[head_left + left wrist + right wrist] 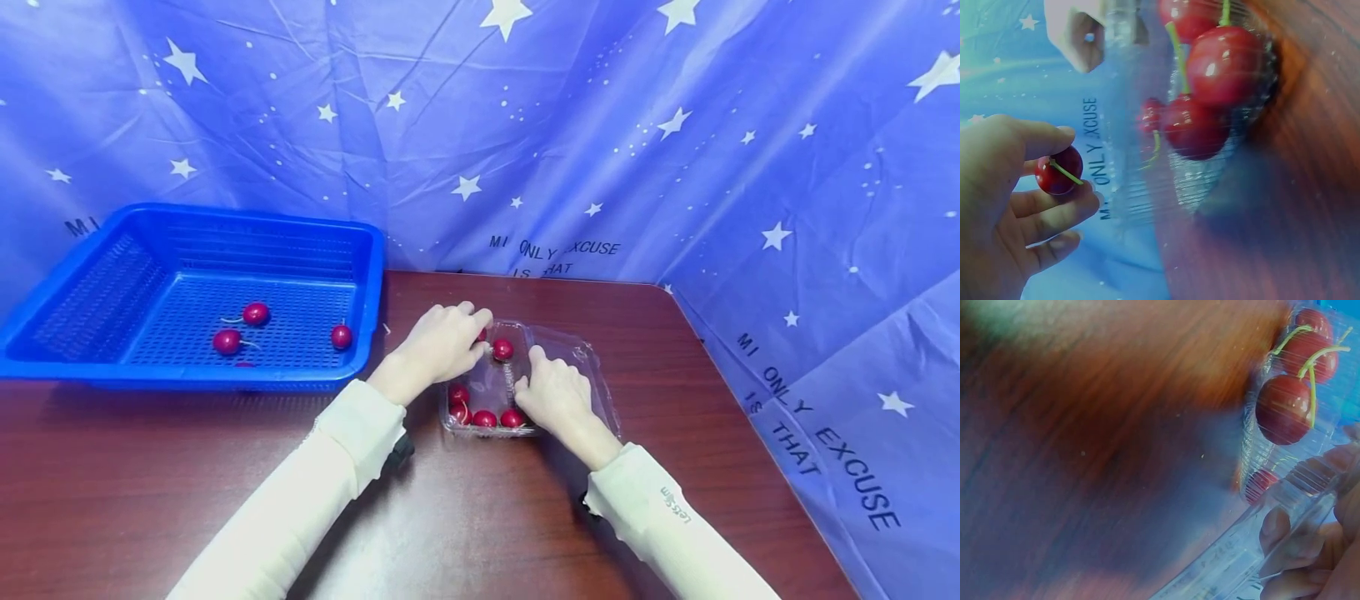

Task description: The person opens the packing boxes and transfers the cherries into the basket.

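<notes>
A clear plastic clamshell box (487, 379) lies on the table with its lid (596, 375) folded out to the right. Several red cherries (484, 419) with stems line the box's near edge, and another cherry (502, 349) is toward its far end. My left hand (441, 346) is over the box's far left part. In the left wrist view it pinches a cherry (1054, 178) between thumb and fingers, the green stem facing the camera. My right hand (555, 396) grips the box's right side by the lid hinge; in the right wrist view its curled fingers (1304, 547) show through the plastic.
A blue plastic basket (367, 283) stands to the left on the brown wooden table (465, 517), with several cherries (227, 341) inside. Behind and to the right hangs a blue star-printed cloth (450, 125).
</notes>
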`<state>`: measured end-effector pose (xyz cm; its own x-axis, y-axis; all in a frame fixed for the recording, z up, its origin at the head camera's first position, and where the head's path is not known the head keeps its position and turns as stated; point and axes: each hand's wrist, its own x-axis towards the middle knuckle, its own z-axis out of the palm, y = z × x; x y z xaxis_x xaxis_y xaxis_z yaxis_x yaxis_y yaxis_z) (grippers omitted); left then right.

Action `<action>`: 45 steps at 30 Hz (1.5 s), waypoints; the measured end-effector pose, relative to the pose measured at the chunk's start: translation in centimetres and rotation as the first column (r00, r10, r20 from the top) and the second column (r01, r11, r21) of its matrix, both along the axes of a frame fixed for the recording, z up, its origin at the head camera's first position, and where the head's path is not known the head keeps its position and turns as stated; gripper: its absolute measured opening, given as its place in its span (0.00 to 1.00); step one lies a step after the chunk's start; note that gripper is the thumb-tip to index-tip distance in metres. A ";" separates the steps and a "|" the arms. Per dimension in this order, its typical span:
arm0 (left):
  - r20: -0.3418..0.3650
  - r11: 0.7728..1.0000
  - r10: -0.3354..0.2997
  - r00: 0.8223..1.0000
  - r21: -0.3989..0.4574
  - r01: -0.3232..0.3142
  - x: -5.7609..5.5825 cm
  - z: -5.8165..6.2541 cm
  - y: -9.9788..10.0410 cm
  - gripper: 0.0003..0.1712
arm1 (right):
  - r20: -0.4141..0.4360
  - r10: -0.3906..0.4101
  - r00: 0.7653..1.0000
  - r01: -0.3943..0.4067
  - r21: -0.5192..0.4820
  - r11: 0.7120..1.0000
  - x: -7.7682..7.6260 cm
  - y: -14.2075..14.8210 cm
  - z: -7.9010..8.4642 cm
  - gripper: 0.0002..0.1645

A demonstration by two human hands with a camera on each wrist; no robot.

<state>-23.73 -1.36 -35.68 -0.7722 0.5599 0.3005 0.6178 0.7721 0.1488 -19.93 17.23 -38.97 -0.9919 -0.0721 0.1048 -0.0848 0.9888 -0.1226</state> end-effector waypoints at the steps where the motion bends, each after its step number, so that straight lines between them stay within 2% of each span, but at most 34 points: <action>1: -0.013 1.000 0.001 1.000 -0.003 -0.001 0.0 0.2 -0.1 0.14 | 0.002 0.000 1.000 0.000 0.000 1.000 0.0 0.0 0.0 0.13; 9: -0.123 1.000 -0.001 0.992 0.023 0.004 0.1 2.0 -1.1 0.12 | 0.008 0.002 1.000 -0.002 0.000 1.000 -0.1 0.0 0.1 0.13; 12: -0.120 1.000 0.003 0.993 0.014 -0.001 0.0 2.7 -1.4 0.13 | 0.009 0.004 1.000 -0.004 -0.002 1.000 -0.1 0.0 0.0 0.12; 19: -0.064 0.999 0.037 0.997 0.015 -0.036 -0.2 4.4 -2.8 0.15 | 0.011 0.006 1.000 -0.005 -0.005 1.000 0.0 -0.1 0.0 0.12; 27: -0.121 0.999 0.039 0.992 0.005 -0.039 -0.3 6.1 -4.7 0.14 | 0.004 0.004 1.000 -0.004 -0.004 1.000 0.0 -0.1 0.1 0.12; 39: -0.142 0.994 0.108 0.984 0.008 -0.108 -0.7 6.8 -8.0 0.13 | 0.015 -0.001 1.000 0.001 0.000 1.000 0.1 -0.1 0.1 0.13; 45: -0.112 0.991 0.135 0.985 -0.009 -0.137 -0.7 7.4 -9.0 0.15 | 0.012 0.003 1.000 -0.003 0.001 1.000 0.1 -0.1 0.1 0.13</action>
